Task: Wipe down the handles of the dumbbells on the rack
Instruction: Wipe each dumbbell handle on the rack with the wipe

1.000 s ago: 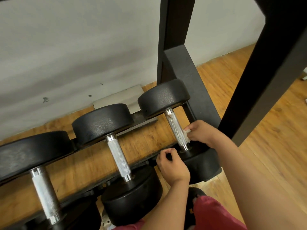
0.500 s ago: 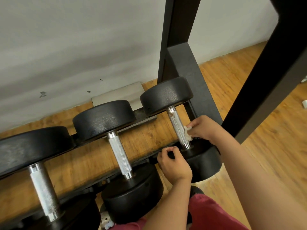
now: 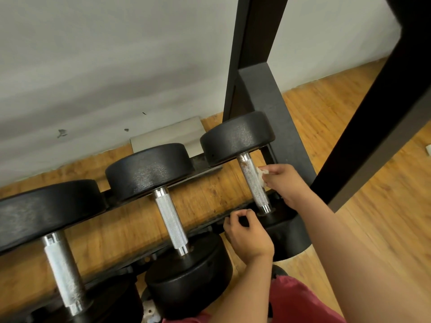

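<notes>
My right hand pinches a crumpled white wipe against the rightmost black dumbbell's knurled steel handle; best pressed firmly, run full length and around.

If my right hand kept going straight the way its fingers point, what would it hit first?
The right hand points at the rightmost dumbbell's knurled handle; the white wipe it pinches seems to touch it, so that handle comes first.
</notes>
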`<action>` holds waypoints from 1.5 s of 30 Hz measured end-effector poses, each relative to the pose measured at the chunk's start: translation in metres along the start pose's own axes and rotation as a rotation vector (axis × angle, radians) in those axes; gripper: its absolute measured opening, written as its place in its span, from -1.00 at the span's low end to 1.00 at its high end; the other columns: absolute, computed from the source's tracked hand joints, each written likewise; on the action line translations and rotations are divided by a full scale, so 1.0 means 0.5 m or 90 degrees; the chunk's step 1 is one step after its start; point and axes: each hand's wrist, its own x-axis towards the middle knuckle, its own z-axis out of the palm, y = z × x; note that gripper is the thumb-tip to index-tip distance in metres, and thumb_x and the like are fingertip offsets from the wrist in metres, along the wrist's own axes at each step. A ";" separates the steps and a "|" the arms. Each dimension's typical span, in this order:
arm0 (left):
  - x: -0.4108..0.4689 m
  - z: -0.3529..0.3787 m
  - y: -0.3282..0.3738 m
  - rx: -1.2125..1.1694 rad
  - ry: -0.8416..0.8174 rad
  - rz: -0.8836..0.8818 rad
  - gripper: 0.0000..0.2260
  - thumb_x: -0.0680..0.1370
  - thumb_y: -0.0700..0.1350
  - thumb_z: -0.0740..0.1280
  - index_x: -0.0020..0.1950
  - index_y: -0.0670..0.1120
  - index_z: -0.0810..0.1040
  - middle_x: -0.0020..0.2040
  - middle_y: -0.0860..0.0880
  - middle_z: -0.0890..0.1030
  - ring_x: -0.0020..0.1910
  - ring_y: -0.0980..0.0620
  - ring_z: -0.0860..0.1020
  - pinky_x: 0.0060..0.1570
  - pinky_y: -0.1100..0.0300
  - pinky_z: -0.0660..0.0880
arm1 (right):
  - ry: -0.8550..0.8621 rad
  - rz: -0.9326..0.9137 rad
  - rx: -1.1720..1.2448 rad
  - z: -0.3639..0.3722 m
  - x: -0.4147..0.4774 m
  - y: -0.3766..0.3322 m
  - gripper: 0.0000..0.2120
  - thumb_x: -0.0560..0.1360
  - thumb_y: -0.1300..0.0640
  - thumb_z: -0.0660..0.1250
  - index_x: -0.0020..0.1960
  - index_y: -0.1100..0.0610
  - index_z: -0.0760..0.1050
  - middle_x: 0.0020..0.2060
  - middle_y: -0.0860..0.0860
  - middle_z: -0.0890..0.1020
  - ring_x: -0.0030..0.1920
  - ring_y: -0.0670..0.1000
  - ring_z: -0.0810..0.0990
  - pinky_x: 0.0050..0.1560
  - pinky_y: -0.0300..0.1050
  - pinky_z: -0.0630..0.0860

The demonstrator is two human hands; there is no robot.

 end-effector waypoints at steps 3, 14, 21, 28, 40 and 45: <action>0.000 0.000 0.000 0.004 -0.001 0.002 -0.93 0.56 -0.05 0.29 -0.12 0.05 0.53 0.29 0.01 0.47 0.23 -0.04 0.47 0.00 0.12 0.39 | -0.031 0.027 0.016 -0.009 0.001 0.010 -0.79 0.53 0.36 0.29 0.11 0.23 0.61 -0.20 0.03 0.65 -0.15 -0.05 0.59 0.02 -0.17 0.55; -0.002 -0.001 0.006 0.006 0.000 -0.003 -0.93 0.55 -0.05 0.29 -0.12 0.05 0.53 0.30 0.01 0.47 0.20 -0.05 0.49 -0.04 0.14 0.36 | 0.021 0.064 0.087 0.019 0.014 0.011 -0.86 0.57 0.28 0.29 0.04 0.19 0.62 -0.19 0.02 0.65 -0.06 -0.02 0.60 0.13 -0.10 0.52; -0.004 -0.003 0.006 0.010 -0.009 0.011 -0.94 0.56 -0.05 0.30 -0.10 0.05 0.53 0.27 0.00 0.47 0.21 -0.06 0.47 -0.05 0.15 0.34 | 0.020 0.005 0.079 0.022 0.019 -0.011 -0.86 0.55 0.26 0.31 -0.03 0.13 0.65 -0.14 0.02 0.70 0.01 0.04 0.65 0.13 -0.06 0.53; -0.005 -0.005 0.006 0.017 -0.011 0.011 -0.95 0.56 -0.04 0.31 -0.11 0.06 0.52 0.29 -0.02 0.46 0.21 -0.06 0.47 -0.05 0.15 0.33 | 0.063 -0.020 0.025 0.021 0.024 -0.016 -0.85 0.55 0.25 0.32 -0.12 0.07 0.61 -0.23 -0.02 0.66 -0.09 -0.01 0.63 0.04 -0.10 0.53; 0.000 -0.002 0.003 0.024 0.001 0.016 -0.90 0.55 -0.04 0.33 -0.15 0.12 0.48 0.28 0.00 0.46 0.22 -0.06 0.47 0.04 0.07 0.43 | 0.094 -0.066 0.077 0.043 0.021 -0.044 -0.83 0.59 0.22 0.24 -0.12 0.10 0.56 -0.21 -0.03 0.63 -0.16 -0.12 0.58 -0.26 -0.35 0.43; -0.001 0.000 0.002 0.021 0.007 0.011 -0.93 0.54 -0.04 0.33 -0.13 0.08 0.51 0.25 0.01 0.47 0.20 -0.05 0.47 -0.02 0.13 0.38 | 0.052 0.020 0.069 0.063 0.033 -0.040 -0.75 0.62 0.13 0.16 0.00 0.23 0.56 -0.20 0.16 0.58 -0.17 0.10 0.53 -0.15 -0.05 0.45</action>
